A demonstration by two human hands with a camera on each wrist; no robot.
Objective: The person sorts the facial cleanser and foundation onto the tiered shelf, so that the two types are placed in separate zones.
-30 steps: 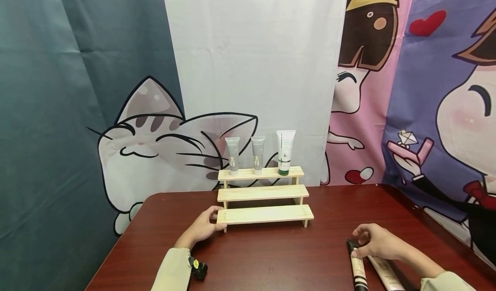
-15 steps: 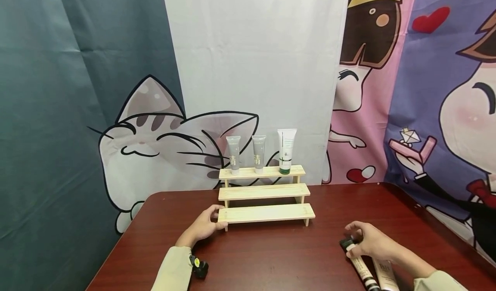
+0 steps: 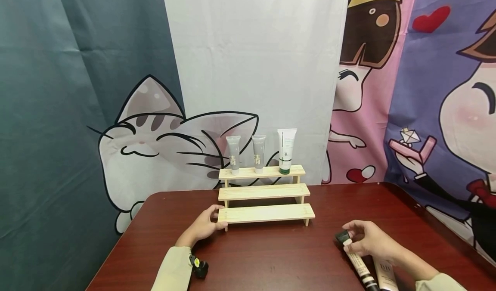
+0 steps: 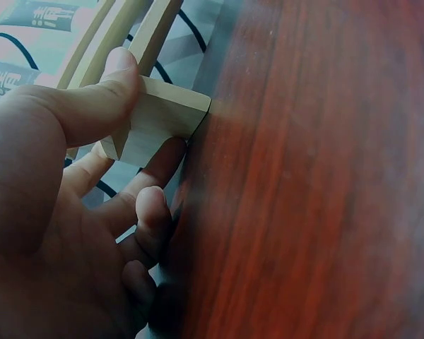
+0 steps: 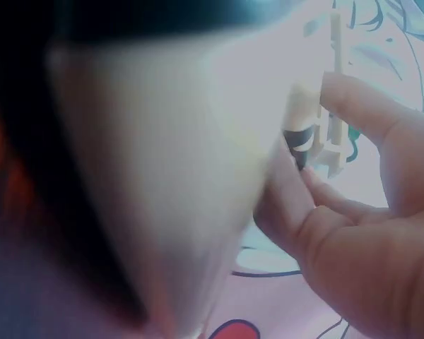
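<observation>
My left hand [image 3: 202, 227] grips the left end of the bottom step of a three-step pale wooden rack [image 3: 267, 214]. In the left wrist view its thumb lies on top of the step's end [image 4: 166, 116], with fingers beneath. At the right, my right hand [image 3: 373, 241] pinches a slim beige cosmetic tube [image 3: 359, 265] between thumb and fingers, near its dark flat end. This tube slants, with its black-banded end toward me. Beside it, partly under the right wrist, is a wider beige tube [image 3: 385, 274] lettered BB. A large blurred beige tube [image 5: 162, 155] fills the right wrist view's left side.
On the rack's top step stand two grey translucent tubes [image 3: 234, 153] [image 3: 258, 153] and a taller white tube [image 3: 286, 151] with a green cap. The rack is on a dark red wooden table [image 3: 271, 256]. A printed cartoon curtain [image 3: 255, 67] hangs behind.
My right hand has shifted a little left and away from me. The slim tube's dark end has swung left and up with it. The left hand keeps its hold on the rack.
</observation>
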